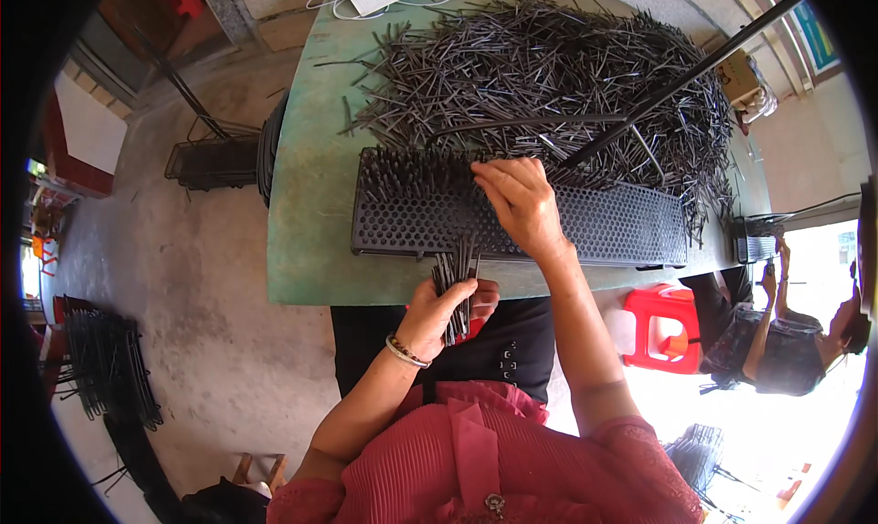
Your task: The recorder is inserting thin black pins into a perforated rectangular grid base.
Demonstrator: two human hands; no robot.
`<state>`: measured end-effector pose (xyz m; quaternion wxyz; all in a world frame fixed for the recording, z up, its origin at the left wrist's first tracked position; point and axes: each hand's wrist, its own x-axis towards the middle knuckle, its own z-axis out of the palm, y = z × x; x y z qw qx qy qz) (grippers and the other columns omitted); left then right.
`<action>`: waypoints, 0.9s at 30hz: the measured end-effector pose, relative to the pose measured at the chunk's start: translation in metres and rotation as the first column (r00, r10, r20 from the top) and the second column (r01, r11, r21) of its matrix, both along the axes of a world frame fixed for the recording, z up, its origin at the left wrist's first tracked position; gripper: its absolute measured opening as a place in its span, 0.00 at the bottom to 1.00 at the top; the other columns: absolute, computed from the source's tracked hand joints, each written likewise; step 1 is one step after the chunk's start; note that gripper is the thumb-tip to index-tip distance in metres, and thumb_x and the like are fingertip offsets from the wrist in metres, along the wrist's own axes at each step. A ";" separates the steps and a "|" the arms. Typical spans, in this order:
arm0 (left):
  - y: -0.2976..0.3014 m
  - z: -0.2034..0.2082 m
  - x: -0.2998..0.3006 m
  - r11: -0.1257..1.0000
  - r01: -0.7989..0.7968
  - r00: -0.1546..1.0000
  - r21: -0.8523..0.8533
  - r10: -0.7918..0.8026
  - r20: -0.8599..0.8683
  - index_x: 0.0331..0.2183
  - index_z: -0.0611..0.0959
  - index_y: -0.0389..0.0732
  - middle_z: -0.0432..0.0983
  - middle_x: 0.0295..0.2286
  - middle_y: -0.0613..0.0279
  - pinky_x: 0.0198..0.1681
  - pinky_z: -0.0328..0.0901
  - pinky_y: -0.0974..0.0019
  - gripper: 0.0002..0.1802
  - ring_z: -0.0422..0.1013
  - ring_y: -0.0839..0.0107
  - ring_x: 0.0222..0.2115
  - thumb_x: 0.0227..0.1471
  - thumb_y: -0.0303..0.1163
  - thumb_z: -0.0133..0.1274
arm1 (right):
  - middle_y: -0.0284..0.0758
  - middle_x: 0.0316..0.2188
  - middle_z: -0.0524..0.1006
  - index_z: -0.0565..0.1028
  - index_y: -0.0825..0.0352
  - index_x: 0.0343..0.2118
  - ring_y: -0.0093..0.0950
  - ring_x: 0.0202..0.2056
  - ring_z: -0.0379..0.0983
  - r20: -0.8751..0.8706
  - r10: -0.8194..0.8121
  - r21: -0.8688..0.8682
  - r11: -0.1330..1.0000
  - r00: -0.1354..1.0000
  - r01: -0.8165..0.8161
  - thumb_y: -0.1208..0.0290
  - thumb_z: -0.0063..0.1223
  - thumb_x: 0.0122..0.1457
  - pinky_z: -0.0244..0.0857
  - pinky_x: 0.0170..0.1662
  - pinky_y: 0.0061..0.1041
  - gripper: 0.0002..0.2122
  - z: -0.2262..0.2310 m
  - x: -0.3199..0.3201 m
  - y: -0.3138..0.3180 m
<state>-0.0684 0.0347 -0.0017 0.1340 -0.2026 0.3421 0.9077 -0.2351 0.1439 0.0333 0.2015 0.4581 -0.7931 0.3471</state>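
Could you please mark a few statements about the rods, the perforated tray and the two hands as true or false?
1. The left hand grips a bundle of thin dark rods. True.
2. The right hand rests on the red stool. False: it is over the black perforated tray, and the red stool stands on the floor.
3. Rods already stand in the tray's left part. True.
4. The big pile of loose rods lies on the floor. False: it lies on the green table.
5. The left wrist wears a bracelet. True.
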 end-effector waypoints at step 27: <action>0.004 0.007 -0.001 1.000 -0.019 0.995 -0.012 0.017 -0.094 0.44 0.74 0.34 0.76 0.40 0.52 0.40 0.73 0.61 0.14 0.74 0.65 0.41 0.55 0.27 0.51 | 0.32 0.23 0.78 0.79 0.75 0.32 0.15 0.27 0.71 0.918 0.018 -0.041 0.998 0.396 0.051 0.71 0.60 0.54 0.64 0.27 0.15 0.10 0.004 0.041 0.015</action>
